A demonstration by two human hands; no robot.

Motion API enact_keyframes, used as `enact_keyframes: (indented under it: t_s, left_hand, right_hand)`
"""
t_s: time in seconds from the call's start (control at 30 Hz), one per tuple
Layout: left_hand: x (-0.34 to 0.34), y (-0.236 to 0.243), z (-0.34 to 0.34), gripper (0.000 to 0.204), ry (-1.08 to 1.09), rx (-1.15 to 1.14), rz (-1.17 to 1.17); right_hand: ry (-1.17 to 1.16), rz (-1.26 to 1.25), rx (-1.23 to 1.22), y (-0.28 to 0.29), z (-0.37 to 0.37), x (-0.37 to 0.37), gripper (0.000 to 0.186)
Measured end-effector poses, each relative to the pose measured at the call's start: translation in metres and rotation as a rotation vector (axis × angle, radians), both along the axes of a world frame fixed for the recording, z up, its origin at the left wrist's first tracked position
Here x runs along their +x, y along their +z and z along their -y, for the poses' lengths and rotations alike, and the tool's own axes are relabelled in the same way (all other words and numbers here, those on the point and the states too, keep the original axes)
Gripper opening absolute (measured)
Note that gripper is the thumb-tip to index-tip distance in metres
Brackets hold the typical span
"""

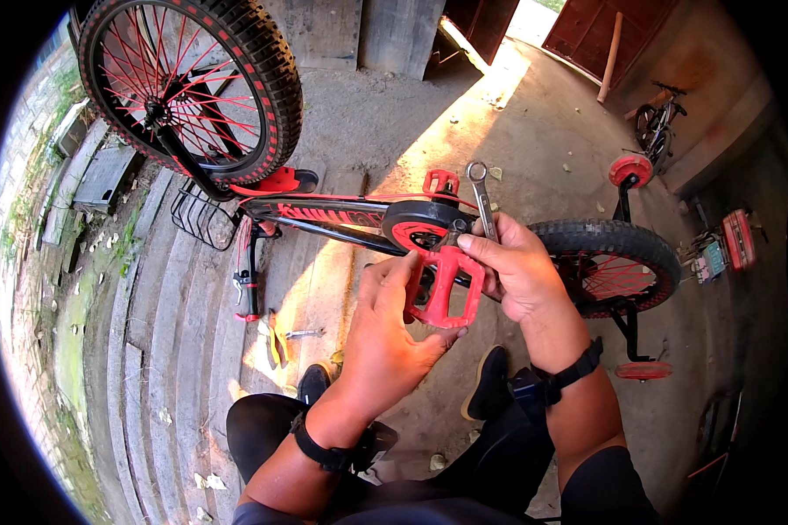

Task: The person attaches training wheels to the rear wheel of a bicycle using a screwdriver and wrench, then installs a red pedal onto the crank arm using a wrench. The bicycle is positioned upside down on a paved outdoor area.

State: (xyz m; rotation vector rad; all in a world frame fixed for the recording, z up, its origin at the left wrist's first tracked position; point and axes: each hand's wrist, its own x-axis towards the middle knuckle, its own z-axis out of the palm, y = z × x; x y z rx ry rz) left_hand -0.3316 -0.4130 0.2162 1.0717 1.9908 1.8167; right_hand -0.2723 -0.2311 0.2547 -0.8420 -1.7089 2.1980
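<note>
A small black-and-red bicycle (315,213) lies upside down in front of me. My left hand (378,328) grips a red pedal (439,308) near the chain guard (403,229), fingers along its left side and thumb under its lower edge. In my right hand (525,269) is a silver wrench (482,199), pinched between thumb and fingers with its ring end pointing up and away. That hand is at the pedal's right side. My fingers partly hide the joint of pedal and crank. A second red pedal (441,181) shows beyond the chain guard.
Left of my hands, yellow-handled pliers (277,341) and a small metal tool (306,333) lie on the ground. The front wheel (188,87) rises far left; the rear wheel (608,267) is right, with red training wheels (630,171). Another bicycle (659,118) stands far right.
</note>
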Motion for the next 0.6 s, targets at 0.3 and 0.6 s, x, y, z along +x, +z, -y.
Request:
enact_keyframes:
  t_s: [0.3,0.6]
  left_hand:
    - [-0.002,0.0,0.002,0.09,0.026,-0.043,-0.115]
    - [-0.002,0.002,0.001,0.091,0.038,-0.068,-0.238]
  right_hand:
    - [0.035,-0.047,-0.091,0.005,0.006,-0.004,0.034]
    - [0.068,0.072,0.064,0.015,-0.003,-0.003,0.043]
